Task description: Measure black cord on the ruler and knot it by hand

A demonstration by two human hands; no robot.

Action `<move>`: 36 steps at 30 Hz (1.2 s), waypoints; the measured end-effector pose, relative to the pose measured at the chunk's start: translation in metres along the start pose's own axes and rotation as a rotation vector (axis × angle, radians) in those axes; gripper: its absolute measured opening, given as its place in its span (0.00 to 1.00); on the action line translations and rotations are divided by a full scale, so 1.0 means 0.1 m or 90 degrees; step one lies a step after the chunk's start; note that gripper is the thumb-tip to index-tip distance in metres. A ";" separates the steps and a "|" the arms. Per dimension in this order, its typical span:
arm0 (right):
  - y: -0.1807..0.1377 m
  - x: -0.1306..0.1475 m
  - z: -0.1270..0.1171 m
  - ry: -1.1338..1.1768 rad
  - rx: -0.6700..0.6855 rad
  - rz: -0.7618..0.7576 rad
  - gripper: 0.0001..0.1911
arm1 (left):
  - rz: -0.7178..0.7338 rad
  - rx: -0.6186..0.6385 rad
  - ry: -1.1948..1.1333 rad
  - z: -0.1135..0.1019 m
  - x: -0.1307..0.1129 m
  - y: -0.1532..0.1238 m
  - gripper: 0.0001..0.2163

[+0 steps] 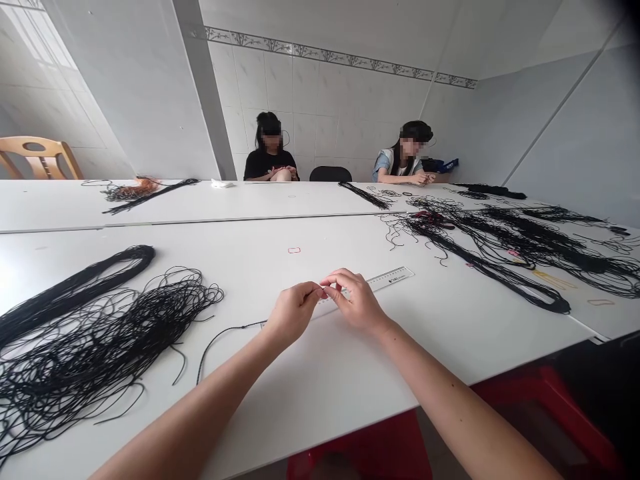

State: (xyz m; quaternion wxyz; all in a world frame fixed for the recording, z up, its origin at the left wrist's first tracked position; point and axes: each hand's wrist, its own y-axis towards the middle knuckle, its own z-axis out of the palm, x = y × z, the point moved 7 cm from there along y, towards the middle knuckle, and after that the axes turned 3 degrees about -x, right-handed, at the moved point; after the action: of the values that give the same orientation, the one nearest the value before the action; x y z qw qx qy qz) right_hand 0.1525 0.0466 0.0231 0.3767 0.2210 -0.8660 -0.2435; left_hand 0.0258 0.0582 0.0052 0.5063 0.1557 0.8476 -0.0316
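Closest to me, the person's two bare hands hover over the white table, both curled nearly shut, with the fingertips of the left hand and the right hand meeting in a narrow pinch. Whatever sits in that pinch is too small to make out. A thin black cord trails from under the left hand toward 7 o'clock and ends on the tabletop. Just past the hands at 1 o'clock, a clear plastic ruler lies at a slant, right beside the right hand; its printed markings are too small to read.

At 9 o'clock sits a big tangled pile of black cords, with a long looped bundle on its far side. At 2 o'clock, another mass of black cords spreads across the table, with a small red rubber band lying alone at 11 o'clock. Red stools show beneath the table edge.

Farther off, a second table holds more black cords, some orange cord and a small white packet. Beyond it, two seated co-workers have their own hands together in front of them, against a tiled wall.
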 end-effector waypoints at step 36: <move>-0.01 -0.03 0.00 0.124 0.020 0.061 0.07 | 0.008 0.037 0.033 0.03 -0.02 -0.02 0.12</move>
State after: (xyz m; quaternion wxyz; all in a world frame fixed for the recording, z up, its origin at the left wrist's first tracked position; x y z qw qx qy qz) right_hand 0.1549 0.0470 0.0209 0.4668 0.2076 -0.8386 -0.1891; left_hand 0.0291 0.0552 0.0052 0.4800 0.1764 0.8580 -0.0487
